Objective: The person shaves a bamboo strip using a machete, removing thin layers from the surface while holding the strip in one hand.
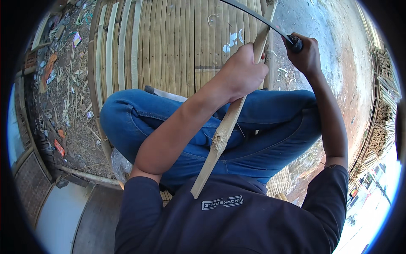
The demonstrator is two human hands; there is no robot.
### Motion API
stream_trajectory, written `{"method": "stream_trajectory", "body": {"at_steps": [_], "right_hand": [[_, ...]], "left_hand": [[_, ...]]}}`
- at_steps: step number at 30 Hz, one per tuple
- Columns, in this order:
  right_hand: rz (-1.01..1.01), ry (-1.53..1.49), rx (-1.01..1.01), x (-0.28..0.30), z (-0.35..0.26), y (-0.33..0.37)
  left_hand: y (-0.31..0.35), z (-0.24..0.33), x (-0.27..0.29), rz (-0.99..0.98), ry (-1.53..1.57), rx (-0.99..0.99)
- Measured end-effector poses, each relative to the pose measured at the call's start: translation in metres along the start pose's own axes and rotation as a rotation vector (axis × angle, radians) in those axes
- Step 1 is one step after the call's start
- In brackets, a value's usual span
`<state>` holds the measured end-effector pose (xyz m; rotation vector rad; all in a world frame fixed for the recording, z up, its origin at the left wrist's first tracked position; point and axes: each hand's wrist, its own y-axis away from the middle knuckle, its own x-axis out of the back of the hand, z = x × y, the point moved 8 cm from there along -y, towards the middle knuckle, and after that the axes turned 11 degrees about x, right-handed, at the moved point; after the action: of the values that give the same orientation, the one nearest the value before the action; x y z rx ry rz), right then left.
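A long split bamboo strip (229,122), with a rough node partway along, slants from my chest across my lap and out past my knees. My left hand (244,71) is closed round it beyond my crossed legs. To the right, my right hand (306,58) grips the dark handle of a machete (253,13). Its long, slightly curved blade points up and to the left, crossing the strip's far part beyond my left hand. Whether the edge bites into the bamboo, I cannot tell.
I sit on a bamboo-slat platform (169,46). Several pale bamboo strips (122,46) lie along its left side. Littered ground (67,84) is to the left, bare grey ground (334,55) to the right, and stacked bamboo pieces (379,135) at the far right.
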<state>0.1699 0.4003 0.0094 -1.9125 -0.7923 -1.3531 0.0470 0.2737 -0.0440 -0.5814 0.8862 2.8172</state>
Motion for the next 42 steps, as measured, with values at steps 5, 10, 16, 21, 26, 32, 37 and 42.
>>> {"method": "stream_trajectory", "body": {"at_steps": [5,10,16,21,26,32,37,42], "right_hand": [[0.125,0.054,-0.029,0.007,0.030,0.007],[0.228,0.130,-0.330,0.028,0.075,0.011],[0.276,0.205,-0.630,0.043,0.160,0.067],[0.306,0.071,-0.582,0.050,0.122,0.045],[0.301,-0.067,-0.308,0.041,0.055,0.014],[0.250,-0.041,-0.290,0.036,0.053,0.014],[0.245,-0.017,-0.294,0.034,0.060,0.013],[0.283,0.169,-0.371,0.037,0.127,0.028]], "left_hand": [[0.019,0.013,-0.008,-0.091,-0.017,0.035],[0.035,0.017,-0.018,-0.138,0.022,0.122],[0.034,0.026,-0.020,-0.145,0.037,0.064],[0.030,0.018,-0.019,-0.136,-0.037,0.125],[0.026,0.016,-0.013,-0.033,-0.222,-0.003],[0.028,0.020,-0.015,0.071,-0.414,-0.124],[0.029,0.007,-0.018,-0.009,-0.288,-0.002],[0.024,-0.001,-0.027,0.013,-0.324,0.024]]}}
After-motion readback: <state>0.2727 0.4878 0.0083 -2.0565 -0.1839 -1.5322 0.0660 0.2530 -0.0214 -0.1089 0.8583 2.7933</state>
